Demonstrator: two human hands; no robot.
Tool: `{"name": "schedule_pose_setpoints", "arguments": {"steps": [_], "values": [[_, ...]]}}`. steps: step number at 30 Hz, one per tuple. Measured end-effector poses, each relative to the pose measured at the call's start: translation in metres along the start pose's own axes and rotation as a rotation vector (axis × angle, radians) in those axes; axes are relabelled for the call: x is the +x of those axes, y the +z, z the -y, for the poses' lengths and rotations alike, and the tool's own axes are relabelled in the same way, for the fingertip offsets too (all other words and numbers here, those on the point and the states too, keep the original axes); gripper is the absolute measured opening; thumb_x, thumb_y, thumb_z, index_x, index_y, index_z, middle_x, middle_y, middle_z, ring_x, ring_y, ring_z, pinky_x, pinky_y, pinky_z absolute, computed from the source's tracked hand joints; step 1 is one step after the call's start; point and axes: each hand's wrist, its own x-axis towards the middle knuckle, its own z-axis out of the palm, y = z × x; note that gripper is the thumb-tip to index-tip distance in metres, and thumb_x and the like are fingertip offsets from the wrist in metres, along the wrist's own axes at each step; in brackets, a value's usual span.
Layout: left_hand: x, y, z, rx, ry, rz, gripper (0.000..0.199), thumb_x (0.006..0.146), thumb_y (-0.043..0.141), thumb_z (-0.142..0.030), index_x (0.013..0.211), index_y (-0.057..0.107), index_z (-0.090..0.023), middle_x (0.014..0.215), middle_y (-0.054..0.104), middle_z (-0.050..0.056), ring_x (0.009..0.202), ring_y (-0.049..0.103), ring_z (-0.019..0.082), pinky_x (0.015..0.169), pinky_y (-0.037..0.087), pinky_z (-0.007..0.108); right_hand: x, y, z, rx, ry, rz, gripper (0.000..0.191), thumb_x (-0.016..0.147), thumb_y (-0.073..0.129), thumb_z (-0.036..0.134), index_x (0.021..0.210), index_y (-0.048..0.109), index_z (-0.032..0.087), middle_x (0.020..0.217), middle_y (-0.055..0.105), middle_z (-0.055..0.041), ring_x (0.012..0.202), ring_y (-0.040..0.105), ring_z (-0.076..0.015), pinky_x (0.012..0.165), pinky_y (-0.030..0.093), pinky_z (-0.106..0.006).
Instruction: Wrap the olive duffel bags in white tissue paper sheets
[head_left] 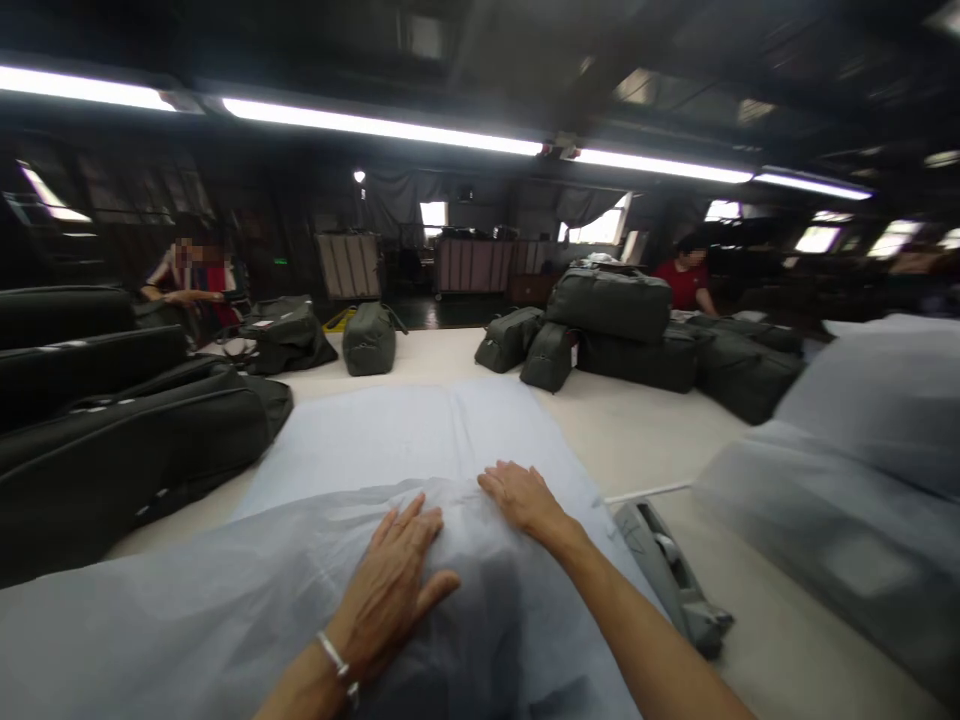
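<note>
A translucent plastic bag (pixel 247 590) lies in front of me with a dark bulky shape showing through it. My left hand (pixel 401 575) rests flat on the plastic, thumb apart from the fingers and a silvery bracelet at the wrist. Further right, my right hand (pixel 523 500) lies palm down on the far part of the bag, its fingers extended and slightly bent. Beneath and beyond the bag spreads a pale bluish-white sheet (pixel 375 430). Neither hand grips anything that I can see.
Dark green duffel bags (pixel 150 440) are piled at left. More duffel bags (pixel 611 305) are stacked at the back right. A grey device (pixel 667 575) lies right of the sheet, near plastic-wrapped bundles (pixel 847 520). Two people (pixel 684 280) are across the table (pixel 630 420).
</note>
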Motion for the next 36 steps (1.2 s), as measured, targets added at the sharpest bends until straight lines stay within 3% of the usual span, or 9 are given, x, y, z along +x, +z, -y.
{"name": "schedule_pose_setpoints", "arguments": {"steps": [4,7,10,13,18,25,31,36], "values": [[0.003,0.009,0.009,-0.018,0.051,-0.066,0.043,0.093,0.050,-0.054,0.118,0.059,-0.021,0.124,0.065,0.009,0.129,0.049,0.032,0.101,0.049,0.049,-0.062,-0.040,-0.077,0.076,0.256,-0.325,0.048,0.093,0.032,0.052,0.116,0.062,0.021,0.126,0.064,-0.0056,0.120,0.053,-0.0201,0.105,0.033,-0.030],[0.004,0.010,0.012,-0.023,0.072,-0.103,0.044,0.094,0.044,-0.057,0.116,0.062,-0.023,0.128,0.061,0.010,0.122,0.054,0.031,0.098,0.050,0.048,-0.129,-0.072,-0.153,0.129,0.526,-0.505,0.047,0.083,0.040,0.055,0.100,0.066,0.020,0.107,0.070,-0.0097,0.109,0.058,-0.0282,0.095,0.042,-0.035],[0.004,0.004,0.012,-0.026,0.029,-0.117,0.044,0.093,0.044,-0.059,0.115,0.063,-0.026,0.123,0.060,0.009,0.114,0.058,0.028,0.095,0.052,0.043,-0.176,-0.079,-0.220,0.257,0.720,-0.526,0.041,0.063,0.057,0.059,0.072,0.067,0.021,0.079,0.071,-0.0082,0.093,0.063,-0.0323,0.082,0.047,-0.039],[0.005,-0.002,0.011,-0.025,0.023,-0.087,0.042,0.091,0.049,-0.059,0.118,0.062,-0.029,0.113,0.062,0.005,0.104,0.061,0.025,0.092,0.053,0.040,-0.193,-0.059,-0.259,0.484,0.791,-0.454,0.049,0.050,0.066,0.063,0.070,0.070,0.019,0.074,0.070,-0.0068,0.081,0.065,-0.0279,0.073,0.049,-0.037],[0.006,-0.004,0.013,-0.020,0.026,-0.058,0.039,0.091,0.050,-0.057,0.119,0.062,-0.032,0.114,0.063,0.002,0.105,0.060,0.024,0.092,0.052,0.037,-0.184,-0.028,-0.284,0.720,0.832,-0.487,0.060,0.044,0.070,0.064,0.084,0.074,0.020,0.089,0.072,-0.0056,0.088,0.064,-0.0236,0.075,0.046,-0.034],[0.005,-0.007,0.011,-0.011,-0.001,0.000,0.042,0.092,0.048,-0.058,0.120,0.062,-0.030,0.113,0.064,0.004,0.106,0.061,0.025,0.092,0.054,0.039,-0.177,-0.024,-0.294,0.814,0.889,-0.627,0.043,0.039,0.074,0.051,0.068,0.067,0.020,0.069,0.068,-0.0032,0.081,0.064,-0.0272,0.067,0.048,-0.036],[0.009,-0.011,0.008,0.000,-0.016,0.010,0.042,0.092,0.045,-0.058,0.117,0.064,-0.030,0.111,0.067,0.003,0.104,0.063,0.024,0.091,0.053,0.036,-0.209,-0.028,-0.285,0.824,0.842,-0.691,0.037,0.046,0.073,0.050,0.068,0.066,0.022,0.086,0.073,-0.0056,0.106,0.062,-0.0303,0.082,0.052,-0.034],[0.006,-0.007,0.007,0.095,-0.027,0.057,0.044,0.094,0.044,-0.058,0.123,0.060,-0.029,0.120,0.066,0.003,0.117,0.058,0.029,0.107,0.040,0.053,-0.236,-0.010,-0.286,0.925,0.982,-0.591,0.037,0.038,0.074,0.048,0.063,0.063,0.023,0.077,0.072,-0.0097,0.095,0.068,-0.0337,0.074,0.056,-0.038]]}}
